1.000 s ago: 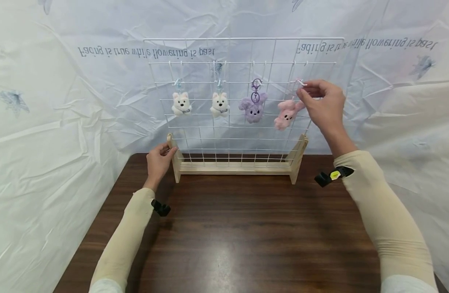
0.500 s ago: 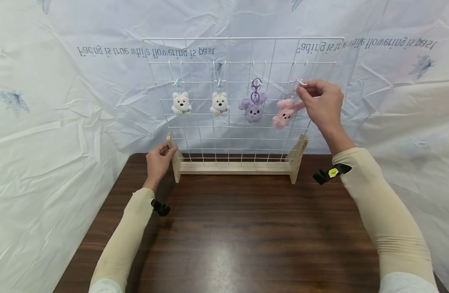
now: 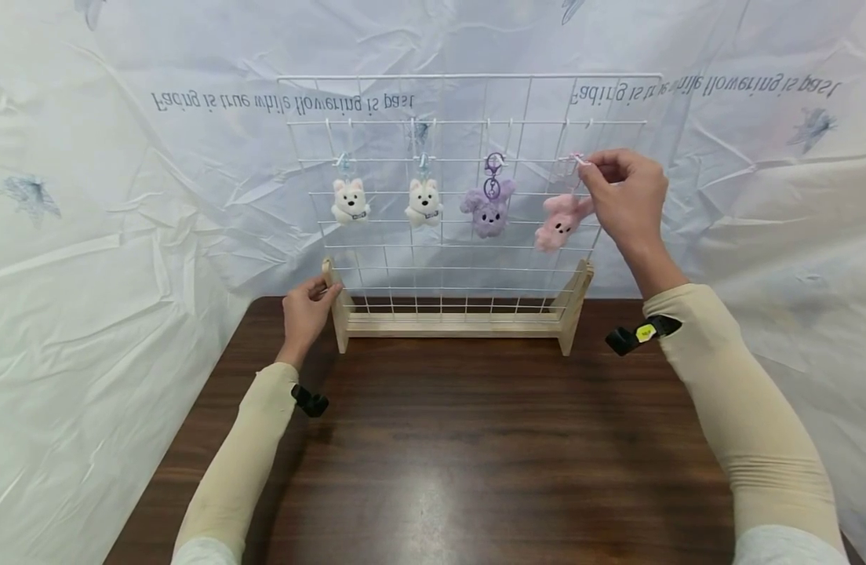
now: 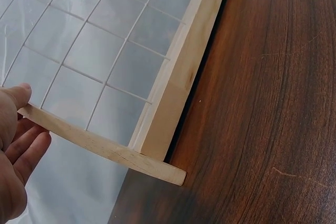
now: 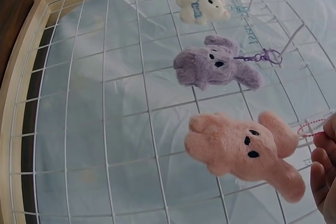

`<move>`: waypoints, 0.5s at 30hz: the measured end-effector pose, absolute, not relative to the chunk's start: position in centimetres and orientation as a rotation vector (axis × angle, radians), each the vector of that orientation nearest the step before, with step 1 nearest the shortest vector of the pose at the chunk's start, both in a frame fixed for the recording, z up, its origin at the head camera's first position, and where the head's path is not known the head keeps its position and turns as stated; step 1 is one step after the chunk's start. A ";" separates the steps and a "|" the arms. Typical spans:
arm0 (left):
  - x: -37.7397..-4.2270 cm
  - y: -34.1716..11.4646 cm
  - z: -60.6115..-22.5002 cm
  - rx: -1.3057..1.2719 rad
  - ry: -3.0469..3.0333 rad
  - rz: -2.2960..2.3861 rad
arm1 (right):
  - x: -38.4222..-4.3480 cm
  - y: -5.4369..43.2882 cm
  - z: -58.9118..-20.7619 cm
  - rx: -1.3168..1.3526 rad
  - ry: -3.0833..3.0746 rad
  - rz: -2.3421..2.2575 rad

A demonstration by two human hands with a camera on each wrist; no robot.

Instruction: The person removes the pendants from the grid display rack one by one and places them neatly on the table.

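Note:
At the right end of a white wire grid, my right hand pinches the pink bead chain of a pink plush keychain by a white hook. The plush dangles tilted below the fingertips; the palm side is partly out of sight. To its left, a purple plush keychain and two white dog plush keychains hang from hooks in the same row. My left hand grips the left upright of the wooden stand, thumb on one side and fingers on the other.
The wire grid stands upright in the wooden base at the far edge of a dark wood table. Pale printed cloth covers the wall behind and both sides.
The pink plush has swung slightly left, then back to the right, and my right hand has shifted a little the same way. My left hand keeps its place on the stand.

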State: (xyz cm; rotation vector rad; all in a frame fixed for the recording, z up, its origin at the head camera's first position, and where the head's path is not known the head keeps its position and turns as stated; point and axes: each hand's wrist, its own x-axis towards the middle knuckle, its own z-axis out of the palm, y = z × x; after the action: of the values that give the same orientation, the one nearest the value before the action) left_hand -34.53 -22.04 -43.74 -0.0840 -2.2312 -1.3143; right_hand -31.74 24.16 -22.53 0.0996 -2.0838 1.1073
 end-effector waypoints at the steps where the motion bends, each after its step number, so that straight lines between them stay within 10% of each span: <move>1: -34.5 -22.0 -43.7 -0.083 -2.233 -1.317 | -31.7 24.1 -22.5 0.105 -2.077 1.111; 15: -34.3 -22.1 -43.5 -0.082 -2.251 -1.341 | -30.6 24.4 -21.5 0.117 -2.032 1.114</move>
State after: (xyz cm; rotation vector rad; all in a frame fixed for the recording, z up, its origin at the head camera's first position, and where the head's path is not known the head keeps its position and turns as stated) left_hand -34.26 -22.09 -43.53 -0.0815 -2.2515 -1.3409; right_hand -30.64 24.42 -21.54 0.1173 -2.0316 1.1142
